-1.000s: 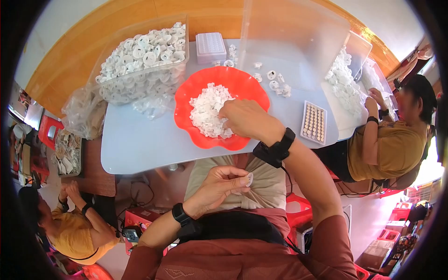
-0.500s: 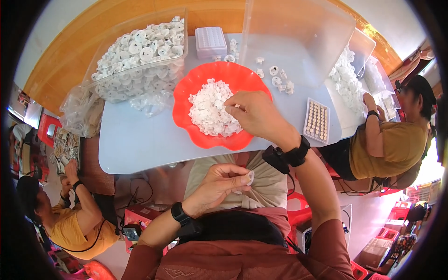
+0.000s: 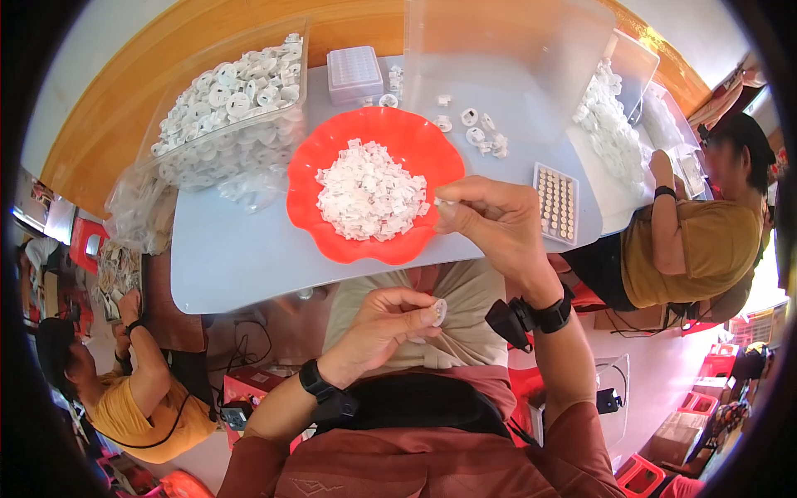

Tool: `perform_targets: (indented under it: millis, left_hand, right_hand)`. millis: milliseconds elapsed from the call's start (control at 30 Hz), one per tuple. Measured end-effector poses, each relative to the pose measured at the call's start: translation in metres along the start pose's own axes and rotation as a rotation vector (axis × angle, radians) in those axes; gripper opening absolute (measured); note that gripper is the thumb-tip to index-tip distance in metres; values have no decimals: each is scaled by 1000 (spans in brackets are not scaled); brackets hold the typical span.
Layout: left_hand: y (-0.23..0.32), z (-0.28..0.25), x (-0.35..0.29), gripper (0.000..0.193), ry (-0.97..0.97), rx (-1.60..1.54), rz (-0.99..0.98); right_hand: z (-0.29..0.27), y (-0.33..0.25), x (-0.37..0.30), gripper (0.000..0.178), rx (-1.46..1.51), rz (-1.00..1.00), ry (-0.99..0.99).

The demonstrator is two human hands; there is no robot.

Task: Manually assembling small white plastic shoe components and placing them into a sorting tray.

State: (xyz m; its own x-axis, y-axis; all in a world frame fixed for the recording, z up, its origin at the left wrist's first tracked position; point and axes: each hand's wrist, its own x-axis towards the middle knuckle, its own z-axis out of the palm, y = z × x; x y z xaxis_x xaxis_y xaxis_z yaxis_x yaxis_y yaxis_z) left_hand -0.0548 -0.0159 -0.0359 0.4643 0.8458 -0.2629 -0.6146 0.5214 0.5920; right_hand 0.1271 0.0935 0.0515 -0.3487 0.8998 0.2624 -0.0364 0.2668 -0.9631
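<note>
Above my lap, my left hand (image 3: 383, 324) pinches a round white plastic part (image 3: 440, 312) between thumb and fingers, its disc face turned to the right. My right hand (image 3: 496, 222) is raised at the right rim of a red scalloped bowl (image 3: 305, 217). Between its thumb and forefinger is a small white plastic piece (image 3: 444, 202), mostly covered by the fingertips. A heap of similar small white pieces (image 3: 369, 191) fills the middle of the bowl.
A clear bin (image 3: 228, 104) of round white parts stands at the back left, beside a pale stacked tray (image 3: 354, 73). Several loose parts (image 3: 473, 124) lie behind the bowl. A tray of tan cylinders (image 3: 556, 203) sits at right. Co-workers (image 3: 689, 232) sit on both sides.
My right hand has lifted out of the bowl's heap and moved right and toward me, carrying a small white piece. My left hand keeps its hold, nearly still.
</note>
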Motion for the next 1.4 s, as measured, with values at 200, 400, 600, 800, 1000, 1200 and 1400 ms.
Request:
perform_targets:
  millis: [200,400,600,800,1000,1200,1400]
  left_hand:
    - [-2,6,2,19,2,6,2]
    - [-1,12,4,18,32,-7,-8]
    - [-2,13,9,18,27,-19,-1]
    - [-3,16,12,19,24,-25,-4]
    - [-5,21,14,19,18,-16,-5]
    - [-6,25,14,18,27,-21,-9]
    - [-7,25,17,18,30,-47,-8]
  right_hand:
    - [-9,3,-19,21,35,18,78]
    - [-23,18,-37,25,48,71,69]
    - [-28,28,-53,17,122,157,91]
    - [-31,24,-65,9,71,194,113]
    - [-34,36,-75,13,161,156,92]
    - [-30,28,-81,18,114,184,104]
    - [-31,30,-87,15,107,206,97]
